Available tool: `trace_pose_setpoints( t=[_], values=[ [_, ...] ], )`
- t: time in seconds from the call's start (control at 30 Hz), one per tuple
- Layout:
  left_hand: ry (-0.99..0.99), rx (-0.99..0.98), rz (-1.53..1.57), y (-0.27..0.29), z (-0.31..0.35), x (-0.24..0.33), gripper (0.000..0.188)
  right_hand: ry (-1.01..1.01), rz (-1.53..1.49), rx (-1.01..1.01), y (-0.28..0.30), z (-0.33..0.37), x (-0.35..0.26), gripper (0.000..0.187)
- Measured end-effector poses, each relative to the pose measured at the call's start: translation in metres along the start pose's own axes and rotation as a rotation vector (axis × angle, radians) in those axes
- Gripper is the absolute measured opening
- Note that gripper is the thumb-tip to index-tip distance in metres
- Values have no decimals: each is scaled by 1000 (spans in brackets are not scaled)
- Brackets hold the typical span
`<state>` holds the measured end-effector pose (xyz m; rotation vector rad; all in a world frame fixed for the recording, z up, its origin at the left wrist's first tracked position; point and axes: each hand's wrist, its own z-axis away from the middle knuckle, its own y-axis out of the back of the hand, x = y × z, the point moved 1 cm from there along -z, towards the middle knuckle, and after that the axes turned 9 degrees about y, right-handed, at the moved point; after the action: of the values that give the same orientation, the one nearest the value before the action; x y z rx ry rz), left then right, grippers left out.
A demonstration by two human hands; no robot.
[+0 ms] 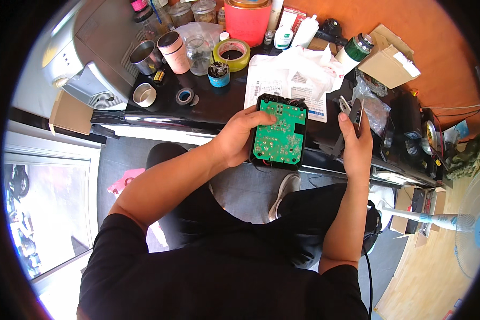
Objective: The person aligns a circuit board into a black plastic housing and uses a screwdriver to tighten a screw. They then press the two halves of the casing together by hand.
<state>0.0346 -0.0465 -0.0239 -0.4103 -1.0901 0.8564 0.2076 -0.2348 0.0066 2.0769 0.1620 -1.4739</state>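
My left hand (241, 136) grips a green circuit board (285, 136) set in a black plastic housing, its thumb lying on the board's upper left. Solder points cover the face of the board, and wires show along the housing's top edge. The board is held up over the front edge of the black desk. To the right, my right hand (357, 144) is closed on a small tool (346, 106) with a grey metal tip and dark parts, which looks like pliers. My fingers hide part of it. It stays apart from the board.
Printed paper (261, 74) and a white plastic bag (309, 66) lie behind the board. Yellow tape (232, 53), a glass jar (198, 56), a pink cup (173, 52) and a blue tin (218, 76) stand left. A cardboard box (392, 58) and clear plastic wrapping (372, 104) are right.
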Motion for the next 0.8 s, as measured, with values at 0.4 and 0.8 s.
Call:
trace_pose_setpoints(
  t=[0.4, 0.8],
  values=[
    [-110, -66, -58, -2, 2, 4, 55, 64, 123, 56, 4, 2, 1, 91],
    [-168, -160, -143, -3, 9, 14, 57, 29, 259, 71, 10, -2, 6, 101]
  ],
)
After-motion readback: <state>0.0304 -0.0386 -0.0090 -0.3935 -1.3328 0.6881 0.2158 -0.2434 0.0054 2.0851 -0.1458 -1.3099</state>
